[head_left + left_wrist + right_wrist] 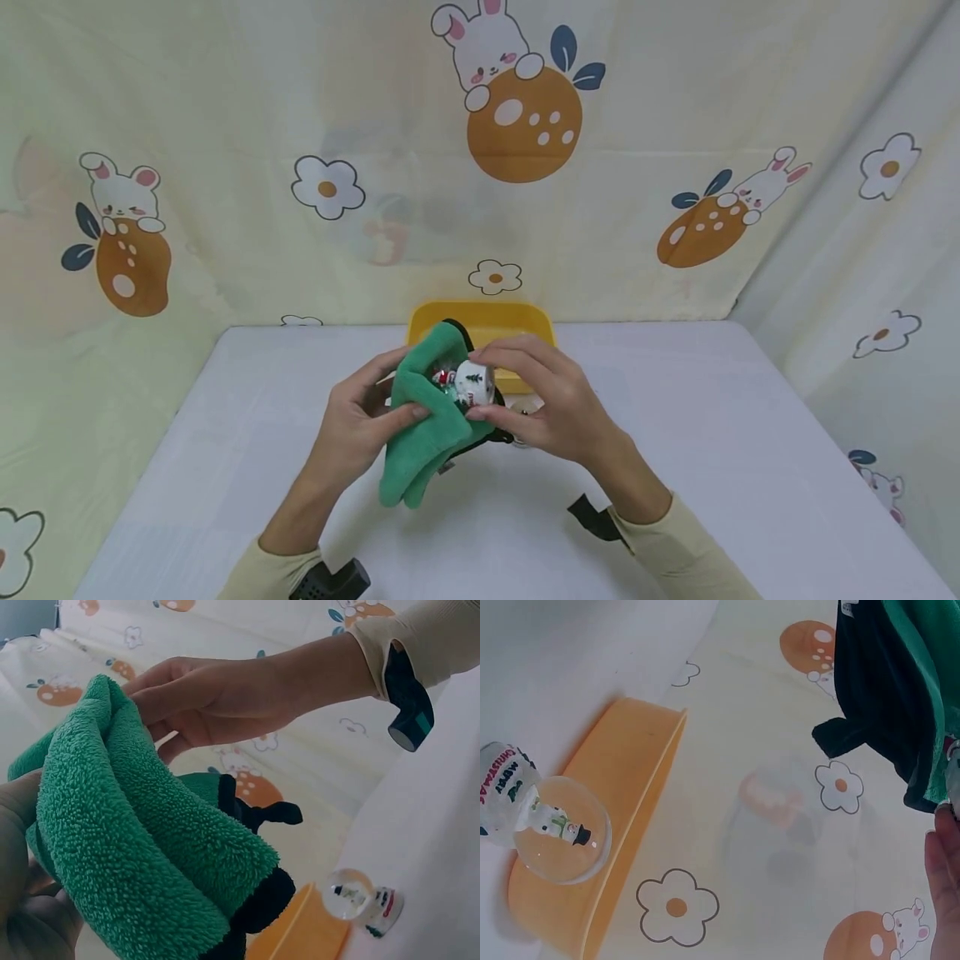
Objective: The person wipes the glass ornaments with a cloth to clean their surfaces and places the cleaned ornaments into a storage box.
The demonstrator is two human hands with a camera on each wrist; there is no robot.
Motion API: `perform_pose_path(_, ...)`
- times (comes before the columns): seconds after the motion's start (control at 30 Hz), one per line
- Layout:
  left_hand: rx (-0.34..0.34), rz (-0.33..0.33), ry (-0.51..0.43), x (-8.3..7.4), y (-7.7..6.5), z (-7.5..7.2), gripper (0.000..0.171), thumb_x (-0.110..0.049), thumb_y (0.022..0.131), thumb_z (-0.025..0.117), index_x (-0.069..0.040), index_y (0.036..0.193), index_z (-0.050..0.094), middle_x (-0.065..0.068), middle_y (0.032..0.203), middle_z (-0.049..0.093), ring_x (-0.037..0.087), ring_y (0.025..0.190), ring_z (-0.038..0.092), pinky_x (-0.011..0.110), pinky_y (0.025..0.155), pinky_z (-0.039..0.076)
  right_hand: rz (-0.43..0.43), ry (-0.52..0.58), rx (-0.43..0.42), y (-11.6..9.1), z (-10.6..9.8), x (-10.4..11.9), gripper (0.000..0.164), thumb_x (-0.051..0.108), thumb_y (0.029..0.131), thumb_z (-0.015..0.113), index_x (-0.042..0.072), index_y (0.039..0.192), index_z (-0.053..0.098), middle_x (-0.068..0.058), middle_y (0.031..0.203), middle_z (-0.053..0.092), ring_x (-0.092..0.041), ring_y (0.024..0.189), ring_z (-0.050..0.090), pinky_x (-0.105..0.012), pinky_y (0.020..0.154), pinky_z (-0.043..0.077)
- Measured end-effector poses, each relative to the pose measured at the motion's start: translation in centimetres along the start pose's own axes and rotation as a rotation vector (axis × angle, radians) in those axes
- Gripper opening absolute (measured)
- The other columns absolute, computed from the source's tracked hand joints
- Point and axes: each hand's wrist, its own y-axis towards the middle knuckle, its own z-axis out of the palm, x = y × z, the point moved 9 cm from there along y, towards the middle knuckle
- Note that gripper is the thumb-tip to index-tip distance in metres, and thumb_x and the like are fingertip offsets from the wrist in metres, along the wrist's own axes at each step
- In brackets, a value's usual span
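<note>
Over the table point(675, 417), hands point(356, 421) point(558, 396) angle inward: left pinching cloth point(427, 437), right a snow globe point(474, 384).

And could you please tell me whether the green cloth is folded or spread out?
Folded over: the left wrist view shows two layers of the green cloth with a deep crease between them, gripped by the left hand.

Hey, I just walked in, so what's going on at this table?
A person's left hand holds a green towel with black trim. The right hand grips a snow globe, its other end tucked among the towel's folds. A second snow globe, with a snowman inside, stands on the table in front of a yellow tray.
</note>
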Motion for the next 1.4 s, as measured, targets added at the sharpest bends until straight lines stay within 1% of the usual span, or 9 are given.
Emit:
perform_pose_path(0.13, 0.008, 0.021, 0.007, -0.1, 0.0, 0.2, 0.060, 0.005, 0.089, 0.074, -0.005, 0.144, 0.054, 0.015, 0.138, 0.059, 0.024, 0.115, 0.067, 0.035, 0.089, 0.060, 0.079, 0.036, 0.000, -0.3, 0.1, -0.6, 0.052, 0.045, 0.092, 0.073, 0.002, 0.119, 0.065, -0.007, 0.108, 0.068, -0.016, 0.093, 0.064, -0.020, 0.083, 0.057)
perform_pose_path(0.4, 0.002, 0.045, 0.007, -0.2, 0.0, 0.3, 0.059, 0.006, 0.088, 0.074, -0.004, 0.143, 0.054, 0.015, 0.136, 0.060, 0.022, 0.116, 0.067, 0.035, 0.091, 0.059, 0.131, 0.102, -0.030, -0.7, 0.4, -0.9, 0.048, 0.043, 0.091, 0.075, 0.001, 0.110, 0.063, -0.006, 0.098, 0.066, -0.011, 0.076, 0.066, -0.021, 0.069, 0.060)
perform_pose_path(0.57, -0.003, 0.054, -0.003, -0.3, 0.0, 0.4, 0.060, 0.008, 0.088, 0.073, -0.004, 0.143, 0.054, 0.016, 0.135, 0.060, 0.023, 0.116, 0.067, 0.036, 0.089, 0.060, 0.214, 0.102, -0.043, -0.8, 0.7, -1.1, 0.045, 0.045, 0.094, 0.070, 0.002, 0.104, 0.061, -0.005, 0.089, 0.067, -0.008, 0.064, 0.065, -0.018, 0.059, 0.058)
perform_pose_path(0.73, -0.012, 0.055, 0.007, -0.4, 0.0, 0.5, 0.061, 0.008, 0.087, 0.073, -0.006, 0.144, 0.054, 0.015, 0.135, 0.060, 0.024, 0.117, 0.067, 0.036, 0.088, 0.060, 0.291, 0.110, -0.023, -0.9, 1.2, -1.1, 0.043, 0.046, 0.096, 0.067, 0.004, 0.099, 0.057, -0.002, 0.079, 0.066, -0.004, 0.057, 0.060, -0.016, 0.053, 0.054)
perform_pose_path(0.87, -0.018, 0.050, 0.020, -0.3, 0.0, 0.4, 0.062, 0.008, 0.087, 0.074, -0.006, 0.144, 0.054, 0.014, 0.136, 0.060, 0.024, 0.117, 0.067, 0.036, 0.088, 0.060, 0.325, 0.103, -0.008, -1.1, 1.5, -1.2, 0.042, 0.047, 0.097, 0.066, 0.006, 0.096, 0.056, 0.001, 0.073, 0.066, -0.001, 0.055, 0.057, -0.015, 0.050, 0.051)
perform_pose_path(1.07, -0.012, 0.046, 0.025, -0.2, 0.0, 0.5, 0.063, 0.008, 0.087, 0.073, -0.007, 0.145, 0.053, 0.014, 0.136, 0.060, 0.024, 0.117, 0.067, 0.036, 0.088, 0.060, 0.349, 0.112, 0.004, -1.1, 1.6, -1.2, 0.040, 0.046, 0.096, 0.067, 0.007, 0.093, 0.056, 0.001, 0.072, 0.067, 0.000, 0.054, 0.058, -0.015, 0.049, 0.051)
perform_pose_path(1.2, -0.007, 0.043, 0.033, -0.1, 0.0, 0.5, 0.063, 0.008, 0.088, 0.073, -0.008, 0.145, 0.052, 0.013, 0.136, 0.060, 0.023, 0.116, 0.067, 0.035, 0.089, 0.060, 0.356, 0.112, 0.007, -1.0, 1.5, -1.1, 0.036, 0.041, 0.096, 0.070, 0.007, 0.097, 0.057, 0.000, 0.076, 0.068, -0.002, 0.057, 0.060, -0.016, 0.051, 0.053)
perform_pose_path(1.3, -0.005, 0.043, 0.034, -0.1, 0.1, 0.5, 0.063, 0.008, 0.088, 0.073, -0.008, 0.146, 0.052, 0.013, 0.136, 0.059, 0.023, 0.115, 0.067, 0.036, 0.088, 0.060, 0.348, 0.109, 0.005, -1.0, 1.4, -1.1, 0.033, 0.034, 0.094, 0.075, 0.006, 0.101, 0.059, -0.001, 0.079, 0.068, -0.004, 0.060, 0.062, -0.017, 0.054, 0.054)
perform_pose_path(1.4, -0.007, 0.046, 0.030, -0.1, 0.1, 0.5, 0.064, 0.009, 0.088, 0.072, -0.008, 0.146, 0.051, 0.014, 0.136, 0.059, 0.024, 0.114, 0.068, 0.036, 0.087, 0.061, 0.333, 0.110, 0.000, -0.9, 1.4, -1.0, 0.035, 0.030, 0.090, 0.080, 0.005, 0.106, 0.060, -0.003, 0.084, 0.068, -0.006, 0.063, 0.065, -0.018, 0.058, 0.057)
